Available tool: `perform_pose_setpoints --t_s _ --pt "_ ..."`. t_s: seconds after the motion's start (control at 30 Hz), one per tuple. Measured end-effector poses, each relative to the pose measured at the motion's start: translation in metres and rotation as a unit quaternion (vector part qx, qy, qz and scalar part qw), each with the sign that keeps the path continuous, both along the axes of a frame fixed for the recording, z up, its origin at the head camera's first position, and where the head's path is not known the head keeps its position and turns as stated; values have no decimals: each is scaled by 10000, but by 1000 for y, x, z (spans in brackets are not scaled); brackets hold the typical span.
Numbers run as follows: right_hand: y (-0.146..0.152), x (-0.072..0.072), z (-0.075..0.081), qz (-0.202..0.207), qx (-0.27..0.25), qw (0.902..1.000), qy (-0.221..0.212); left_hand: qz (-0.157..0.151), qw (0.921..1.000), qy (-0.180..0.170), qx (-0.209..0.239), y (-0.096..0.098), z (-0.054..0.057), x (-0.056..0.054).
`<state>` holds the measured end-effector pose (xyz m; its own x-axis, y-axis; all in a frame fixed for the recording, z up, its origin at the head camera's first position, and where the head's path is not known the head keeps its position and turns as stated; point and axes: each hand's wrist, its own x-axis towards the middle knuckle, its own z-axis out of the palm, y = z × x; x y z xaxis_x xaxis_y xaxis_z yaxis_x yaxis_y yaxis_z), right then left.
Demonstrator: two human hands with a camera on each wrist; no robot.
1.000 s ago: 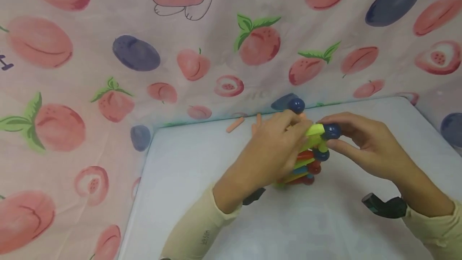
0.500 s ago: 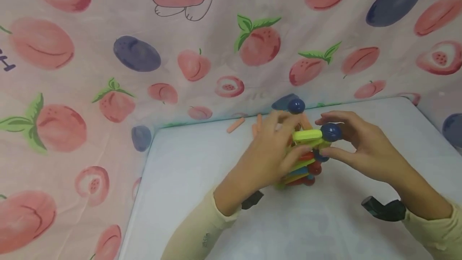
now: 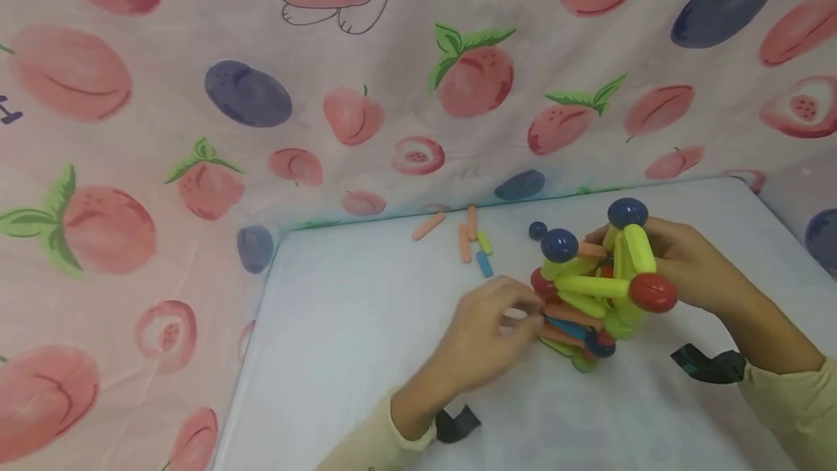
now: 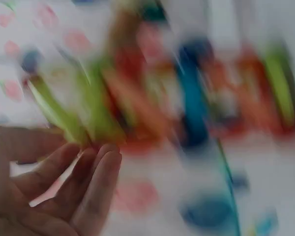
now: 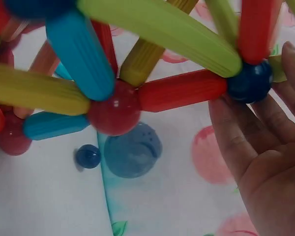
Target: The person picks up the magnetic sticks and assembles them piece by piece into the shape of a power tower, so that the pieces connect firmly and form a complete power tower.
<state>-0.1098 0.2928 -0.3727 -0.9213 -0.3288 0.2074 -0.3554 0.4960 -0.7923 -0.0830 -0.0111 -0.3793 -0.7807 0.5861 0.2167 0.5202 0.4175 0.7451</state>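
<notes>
A stick-and-ball toy structure (image 3: 591, 286) built from yellow, orange, red and blue rods joined by red and blue balls is right of centre in the head view. My right hand (image 3: 686, 260) grips its far right side. The right wrist view shows those fingers (image 5: 231, 130) and the thumb about a dark blue ball (image 5: 250, 81) that joins several rods. At the structure's left side is my left hand (image 3: 487, 333), fingers loosely bent and tips right by the orange rods. In the left wrist view, its fingers (image 4: 103, 182) are sharp while the structure (image 4: 142, 98) is blurred.
Loose orange rods (image 3: 464, 242), a short blue rod (image 3: 484, 264) and a short yellow rod (image 3: 484, 242) lie toward the back of the white table (image 3: 340, 325). A loose blue ball (image 3: 538, 230) sits behind the structure. A fruit-print cloth (image 3: 366, 78) rises along the back edge.
The structure has turned and shifted right and nearer, bringing a red ball to the front. My left hand moved from its top down to its left side; my right hand is now partly behind it.
</notes>
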Motion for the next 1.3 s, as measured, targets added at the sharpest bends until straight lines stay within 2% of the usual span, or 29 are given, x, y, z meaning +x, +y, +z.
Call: perform_pose_setpoints --t_s 0.03,0.07,0.1,0.17,0.2,0.23,0.3,0.37,0.4,0.43,0.5,0.57,0.6,0.63,0.67,0.7,0.73,0.77,0.8,0.87,0.93,1.0,1.07,1.1,1.2,1.3 --pt "1 -2 0 64 -21 10000 -49 316 9981 130 -508 -3 -8 -14" --pt "2 -2 0 105 -24 9999 -117 627 9908 323 -1158 -5 -19 -30" --pt "3 -2 2 107 -36 9998 -166 840 9792 456 -1790 -6 -30 -47" --pt "5 1 6 -89 -18 9999 -74 829 9560 693 -2726 -9 -53 -79" --pt "6 4 10 -274 -84 9996 64 718 9459 818 -3055 -9 -64 -92" --pt "7 8 13 -427 -211 9985 265 593 9394 922 -3247 -9 -74 -102" --pt "9 16 21 -398 -892 9925 728 407 9316 1011 -3466 -10 -90 -116" --pt "10 25 28 63 -1488 9805 1280 349 9239 1082 -3653 -11 -99 -121" --pt "9 30 33 276 -1460 9771 1523 356 9182 1112 -3785 -11 -100 -122" --pt "8 35 37 480 -1278 9761 1693 404 9160 1068 -3847 -11 -100 -121" --pt "2 46 45 560 -619 9788 1869 532 9192 948 -3785 -12 -87 -113" --pt "-6 55 52 104 461 9752 2160 740 9411 934 -3165 -11 -63 -100" --pt "-11 58 54 -129 876 9703 2253 826 9563 1011 -2614 -10 -47 -90" --pt "-14 61 55 -304 1072 9666 2307 865 9698 1179 -1954 -9 -29 -80" --pt "-17 62 55 -388 1110 9652 2336 811 9776 1476 -1265 -6 -10 -69" --pt "-18 63 55 -413 1067 9650 2361 679 9774 1898 -631 -3 8 -59" --pt "-19 63 54 -408 993 9657 2364 491 9699 2380 -151 1 25 -49" --pt "-18 62 53 -364 908 9664 2377 293 9574 2870 122 5 40 -40" --pt "-18 61 52 -306 762 9664 2435 121 9417 3357 200 10 53 -33" --pt "-15 60 48 -223 494 9659 2531 -213 9103 4132 -119 20 71 -23" --pt "-13 59 45 -242 319 9632 2659 -519 8871 4528 -722 29 79 -18" --pt "-11 60 43 -309 185 9573 2867 -799 8747 4630 -1185 36 79 -17" --pt "-10 62 42 -466 207 9536 2967 -947 8760 4564 -1241 42 74 -19" --pt "-9 63 42 -525 225 9517 3016 -955 8782 4553 -1109 44 71 -20" --pt "-8 65 42 -467 18 9504 3075 -887 8931 4390 -416 50 62 -25" --pt "-7 65 43 -294 -197 9523 3030 -815 9019 4239 161 53 55 -27"
